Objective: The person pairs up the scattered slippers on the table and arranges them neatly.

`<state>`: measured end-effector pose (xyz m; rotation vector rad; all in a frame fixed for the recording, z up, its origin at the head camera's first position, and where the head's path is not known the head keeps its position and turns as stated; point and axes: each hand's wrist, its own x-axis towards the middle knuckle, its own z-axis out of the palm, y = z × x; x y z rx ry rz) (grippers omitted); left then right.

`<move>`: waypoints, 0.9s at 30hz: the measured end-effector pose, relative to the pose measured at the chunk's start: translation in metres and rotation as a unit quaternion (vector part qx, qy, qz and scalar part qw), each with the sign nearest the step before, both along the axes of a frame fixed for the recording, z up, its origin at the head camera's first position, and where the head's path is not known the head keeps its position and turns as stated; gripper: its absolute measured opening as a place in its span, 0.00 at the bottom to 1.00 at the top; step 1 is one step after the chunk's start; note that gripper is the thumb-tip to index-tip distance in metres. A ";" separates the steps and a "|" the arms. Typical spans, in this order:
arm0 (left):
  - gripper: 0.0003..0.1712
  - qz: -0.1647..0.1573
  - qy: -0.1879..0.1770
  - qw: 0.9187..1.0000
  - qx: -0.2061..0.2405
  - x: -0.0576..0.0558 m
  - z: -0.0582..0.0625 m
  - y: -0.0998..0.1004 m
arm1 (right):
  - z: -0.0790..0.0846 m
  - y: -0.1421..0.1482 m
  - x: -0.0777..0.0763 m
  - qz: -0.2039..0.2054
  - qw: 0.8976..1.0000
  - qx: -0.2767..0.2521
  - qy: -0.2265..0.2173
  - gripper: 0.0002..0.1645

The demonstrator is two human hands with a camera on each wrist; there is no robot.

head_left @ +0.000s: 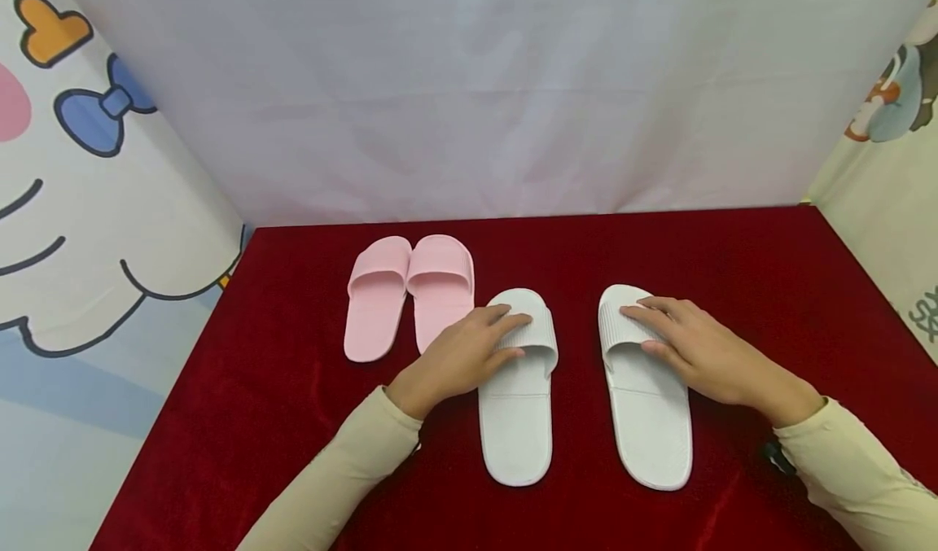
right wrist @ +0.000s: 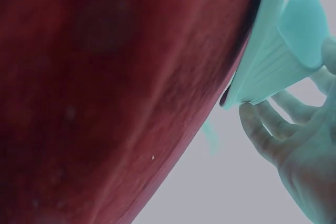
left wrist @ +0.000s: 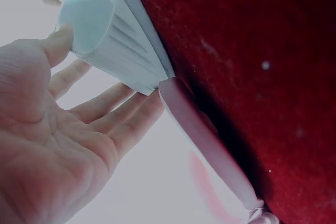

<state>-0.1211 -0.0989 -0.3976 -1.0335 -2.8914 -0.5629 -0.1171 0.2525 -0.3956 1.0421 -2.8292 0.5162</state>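
Observation:
Two white slippers lie toe-away on a dark red cloth, a gap between them. Over the strap of the left white slipper (head_left: pixel 516 429) is my left hand (head_left: pixel 462 356), its fingers fairly straight across the ribbed top and its thumb by the strap's rear edge. My right hand (head_left: pixel 703 352) reaches from the right over the strap of the right white slipper (head_left: pixel 650 429), fingers loosely extended. In the left wrist view, fingertips meet the side of the slipper's ribbed strap (left wrist: pixel 126 51). The right wrist view has fingertips along the other ribbed strap (right wrist: pixel 268 72).
A pair of pink slippers (head_left: pixel 374 315) lies at the back left, the nearer one partly behind my left hand. The red cloth (head_left: pixel 242 421) covers the table. A white curtain (head_left: pixel 513 87) stands behind, with printed cartoon panels (head_left: pixel 88 233) at both sides.

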 end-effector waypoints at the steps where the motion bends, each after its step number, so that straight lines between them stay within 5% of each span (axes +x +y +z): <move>1: 0.26 0.000 0.000 1.000 0.001 0.000 0.000 0.000 | 0.000 -0.002 0.000 0.001 1.000 0.001 -0.001 0.29; 12: 0.26 0.012 -0.032 0.999 0.015 0.001 0.000 -0.007 | -0.005 -0.020 -0.004 0.020 1.000 0.010 -0.007 0.28; 27: 0.26 0.013 -0.018 1.000 0.021 -0.002 0.000 -0.004 | -0.004 -0.030 -0.010 0.040 0.999 0.024 0.008 0.29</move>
